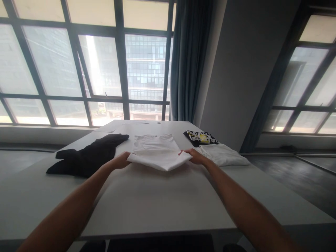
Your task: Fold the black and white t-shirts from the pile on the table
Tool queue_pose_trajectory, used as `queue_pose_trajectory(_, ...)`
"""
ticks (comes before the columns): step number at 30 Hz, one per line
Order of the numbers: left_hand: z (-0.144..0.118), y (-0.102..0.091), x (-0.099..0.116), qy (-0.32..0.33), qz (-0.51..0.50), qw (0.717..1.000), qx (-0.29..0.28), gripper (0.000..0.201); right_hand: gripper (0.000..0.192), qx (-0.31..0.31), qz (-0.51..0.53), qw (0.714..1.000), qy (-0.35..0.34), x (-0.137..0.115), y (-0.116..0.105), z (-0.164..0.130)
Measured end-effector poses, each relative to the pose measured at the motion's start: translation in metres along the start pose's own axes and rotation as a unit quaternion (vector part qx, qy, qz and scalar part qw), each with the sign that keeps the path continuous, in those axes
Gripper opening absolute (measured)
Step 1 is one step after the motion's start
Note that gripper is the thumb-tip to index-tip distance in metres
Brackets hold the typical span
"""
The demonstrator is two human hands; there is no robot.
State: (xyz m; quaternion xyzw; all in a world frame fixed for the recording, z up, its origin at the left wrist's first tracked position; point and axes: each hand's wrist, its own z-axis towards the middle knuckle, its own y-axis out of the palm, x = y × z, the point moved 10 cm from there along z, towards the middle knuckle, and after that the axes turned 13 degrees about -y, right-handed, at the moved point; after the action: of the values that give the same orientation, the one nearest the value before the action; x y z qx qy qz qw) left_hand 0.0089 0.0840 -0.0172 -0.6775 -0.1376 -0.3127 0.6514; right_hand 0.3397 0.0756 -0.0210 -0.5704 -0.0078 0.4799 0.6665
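Observation:
A white garment, probably a T-shirt (157,154), lies in the middle of the table, its near end lifted and folded over. My left hand (122,160) grips the left corner of that lifted end, fingers closed on the cloth. On the opposite corner, my right hand (195,156) pinches the fabric the same way. The lifted edge sags to a point between my hands. Its far part rests flat on the tabletop.
A black garment (90,155) lies loosely on the left of the white table (157,206). To the right are a folded black garment with white and yellow print (201,138) and a folded white garment (223,155). Windows and a curtain (187,63) stand behind.

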Motion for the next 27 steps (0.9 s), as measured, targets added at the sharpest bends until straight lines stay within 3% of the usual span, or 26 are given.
queue_pose_trajectory(2, -0.007, -0.004, 0.004, 0.009, -0.019, 0.999, -0.044, 0.028, 0.023, -0.004, 0.006, 1.0, -0.013, -0.012, -0.01, -0.003)
queue_pose_trajectory(4, -0.014, -0.022, 0.007, 0.008, -0.042, 0.999, -0.033, 0.034, 0.019, 0.005, 0.012, 0.999, -0.04, -0.027, -0.024, -0.005)
queue_pose_trajectory(8, -0.016, -0.053, 0.017, 0.011, -0.192, 0.981, -0.013, 0.05, 0.031, 0.116, 0.088, 0.987, -0.071, -0.044, -0.059, 0.009)
queue_pose_trajectory(11, 0.002, -0.058, 0.012, -0.001, -0.319, 0.947, 0.031, 0.06, 0.04, 0.22, 0.119, 0.968, -0.018, -0.024, -0.068, 0.028)
queue_pose_trajectory(13, 0.018, -0.053, -0.01, -0.045, -0.337, 0.936, 0.093, 0.066, 0.04, 0.256, 0.071, 0.962, 0.067, 0.003, -0.058, 0.036)
queue_pose_trajectory(15, 0.031, -0.036, -0.041, -0.13, -0.293, 0.939, 0.122, 0.071, 0.041, 0.242, 0.004, 0.957, 0.158, 0.03, -0.038, 0.037)
queue_pose_trajectory(18, 0.042, -0.016, -0.069, -0.172, -0.195, 0.959, 0.116, 0.076, 0.046, 0.166, -0.058, 0.968, 0.179, 0.05, -0.002, 0.039)
queue_pose_trajectory(22, 0.044, -0.009, -0.064, -0.126, -0.06, 0.985, 0.103, 0.049, 0.044, 0.109, -0.056, 0.98, 0.156, 0.052, 0.019, 0.037)
queue_pose_trajectory(27, 0.039, -0.018, -0.052, -0.128, 0.012, 0.985, 0.115, 0.041, 0.036, 0.102, -0.094, 0.979, 0.149, 0.043, 0.014, 0.033)
